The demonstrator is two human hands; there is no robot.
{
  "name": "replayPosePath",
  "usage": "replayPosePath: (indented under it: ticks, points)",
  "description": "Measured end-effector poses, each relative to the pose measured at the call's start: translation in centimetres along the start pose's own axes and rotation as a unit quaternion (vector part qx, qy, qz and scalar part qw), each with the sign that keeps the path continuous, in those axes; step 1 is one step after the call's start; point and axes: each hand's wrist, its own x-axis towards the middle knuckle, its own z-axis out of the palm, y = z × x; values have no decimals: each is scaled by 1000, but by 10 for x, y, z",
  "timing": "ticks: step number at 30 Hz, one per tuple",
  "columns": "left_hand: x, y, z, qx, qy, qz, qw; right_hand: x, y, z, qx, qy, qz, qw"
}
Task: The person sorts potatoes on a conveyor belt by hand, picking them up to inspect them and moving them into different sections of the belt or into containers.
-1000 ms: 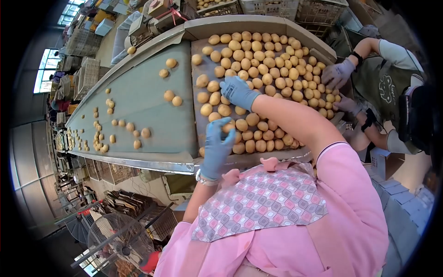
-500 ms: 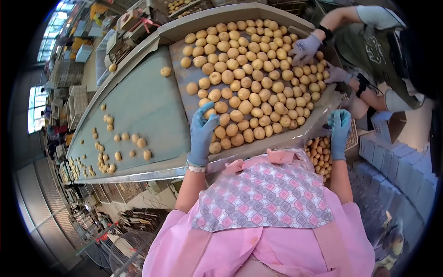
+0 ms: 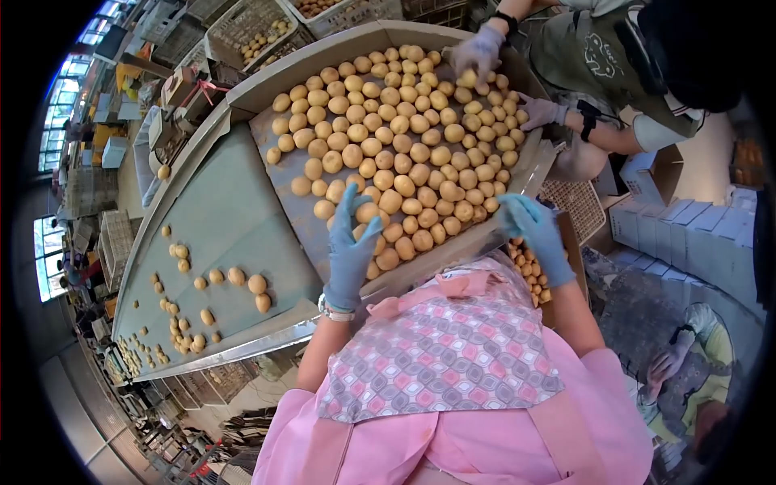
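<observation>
Many round yellow-brown potatoes (image 3: 402, 145) lie across the sorting table (image 3: 260, 139). My left hand (image 3: 349, 250), in a blue glove, is at the near left side of the pile, fingers spread beside a few potatoes and nothing held. My right hand (image 3: 535, 230), also blue-gloved, is at the near right rim, above a container of potatoes (image 3: 527, 271). Its fingers are partly bent and blurred, pointing toward the pile, and I cannot make out anything in them.
A green conveyor belt (image 3: 218, 234) with scattered potatoes runs off left. Across the table a co-worker's gloved hands (image 3: 477, 53) touch the pile. White boxes (image 3: 687, 234) stand at the right. Another person (image 3: 687, 364) is at lower right. Crates (image 3: 250, 36) stand behind.
The view has turned, shifting the table left. My right hand has moved in toward the table's rim. My left hand's fingers are spread wider. A co-worker's hand now has a potato at its fingertips.
</observation>
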Motion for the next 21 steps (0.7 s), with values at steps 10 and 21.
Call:
replayPosePath:
  ticks: [10, 21]
  points:
    - [-61, 37, -38, 337, 138, 156, 918, 70, -16, 151, 126, -370, -64, 918]
    - [-127, 8, -84, 399, 279, 63, 871, 181, -186, 157, 116, -246, -203, 941]
